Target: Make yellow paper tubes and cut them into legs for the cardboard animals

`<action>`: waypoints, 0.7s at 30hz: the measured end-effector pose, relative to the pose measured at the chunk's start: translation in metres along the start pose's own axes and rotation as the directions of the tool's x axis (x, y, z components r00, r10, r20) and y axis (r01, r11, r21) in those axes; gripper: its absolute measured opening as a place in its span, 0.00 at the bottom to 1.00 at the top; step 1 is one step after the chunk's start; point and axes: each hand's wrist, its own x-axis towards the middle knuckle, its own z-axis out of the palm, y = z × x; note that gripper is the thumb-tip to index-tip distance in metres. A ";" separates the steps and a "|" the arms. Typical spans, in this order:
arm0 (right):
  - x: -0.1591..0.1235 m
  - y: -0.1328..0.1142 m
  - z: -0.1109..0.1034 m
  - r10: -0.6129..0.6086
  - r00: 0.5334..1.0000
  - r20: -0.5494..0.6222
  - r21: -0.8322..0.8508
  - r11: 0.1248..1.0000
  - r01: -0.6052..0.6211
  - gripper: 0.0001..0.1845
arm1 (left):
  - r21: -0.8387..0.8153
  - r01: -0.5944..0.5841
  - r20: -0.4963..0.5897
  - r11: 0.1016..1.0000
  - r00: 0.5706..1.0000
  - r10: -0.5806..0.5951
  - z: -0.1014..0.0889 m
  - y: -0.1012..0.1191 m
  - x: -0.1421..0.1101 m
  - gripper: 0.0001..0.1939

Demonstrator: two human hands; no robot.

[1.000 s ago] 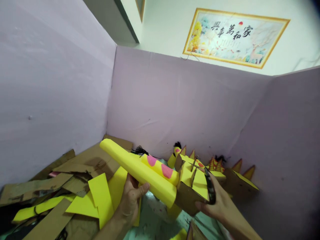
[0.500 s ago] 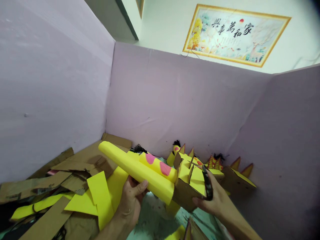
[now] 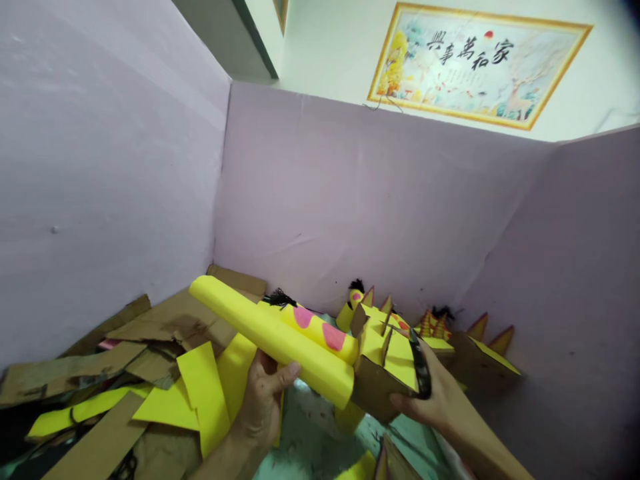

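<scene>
My left hand (image 3: 263, 400) grips a long yellow paper tube (image 3: 270, 340) from below, thumb along its near side. The tube slants from upper left down to the right. My right hand (image 3: 433, 393) is closed on the right end of a brown cardboard craft piece (image 3: 377, 390) with a yellow top, upright pointed pieces and a dark curved strip. The tube's lower right end meets this piece; whether they are joined I cannot tell. Just behind the tube lies a yellow roll with pink spots (image 3: 325, 333) and a black tassel (image 3: 281, 297).
Brown cardboard scraps (image 3: 150, 327) and yellow sheets (image 3: 203, 387) are piled on the left. Similar spiked cardboard crafts (image 3: 483, 357) stand at the right back. A small yellow figure (image 3: 351, 305) stands behind. Tall pale purple panels (image 3: 360, 187) enclose the green work surface (image 3: 300, 447).
The yellow tube and the cardboard piece are held almost the same way. The tube's far end has shifted slightly left and up, and the view has moved a little.
</scene>
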 end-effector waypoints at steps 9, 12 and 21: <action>0.000 -0.009 0.000 0.033 0.999 0.006 -0.014 0.999 -0.033 0.46 | -0.123 0.066 -0.029 0.990 0.997 -0.070 -0.001 -0.004 0.002 0.37; 0.001 -0.013 -0.001 0.054 0.998 0.009 -0.022 0.998 -0.054 0.47 | -0.175 0.099 -0.056 0.980 0.992 -0.110 -0.001 -0.008 0.000 0.36; 0.004 -0.021 -0.003 0.093 0.995 -0.020 -0.005 0.996 -0.093 0.44 | -0.112 0.155 -0.148 0.982 0.974 -0.171 -0.013 -0.018 -0.006 0.29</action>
